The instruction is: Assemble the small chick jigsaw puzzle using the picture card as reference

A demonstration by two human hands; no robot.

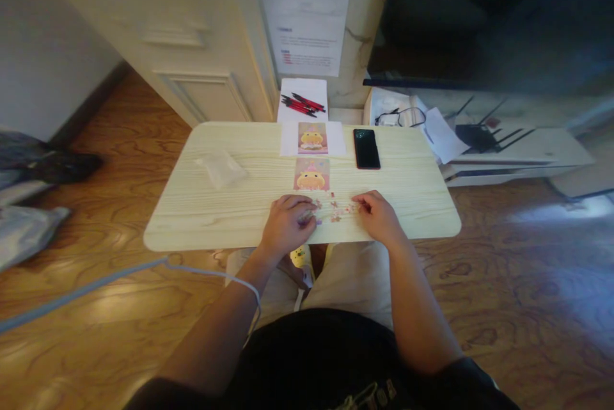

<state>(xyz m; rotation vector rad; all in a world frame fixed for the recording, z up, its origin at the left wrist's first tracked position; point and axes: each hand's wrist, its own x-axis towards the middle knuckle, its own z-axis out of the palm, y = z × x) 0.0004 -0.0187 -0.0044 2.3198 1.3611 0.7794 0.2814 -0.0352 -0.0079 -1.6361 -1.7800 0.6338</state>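
Small loose jigsaw puzzle pieces (336,213) in pink and brown tones lie near the table's front edge, between my two hands. My left hand (288,223) rests at their left side, fingers curled together over a few of them; what is under the fingertips is hidden. On the right, my right hand (380,215) has its thumb and fingers drawn together beside the pieces; anything in them is too small to make out. Just beyond sits a partly assembled puzzle (312,174) with a yellow cartoon figure, its lower edge uneven. Behind it a similar picture card (313,139) lies on white paper.
A black phone (367,149) lies at the table's back right and a clear plastic bag (221,169) at the left. Red pens (303,105) are on a white surface behind the table (192,218). A grey cable (96,288) runs to my left arm.
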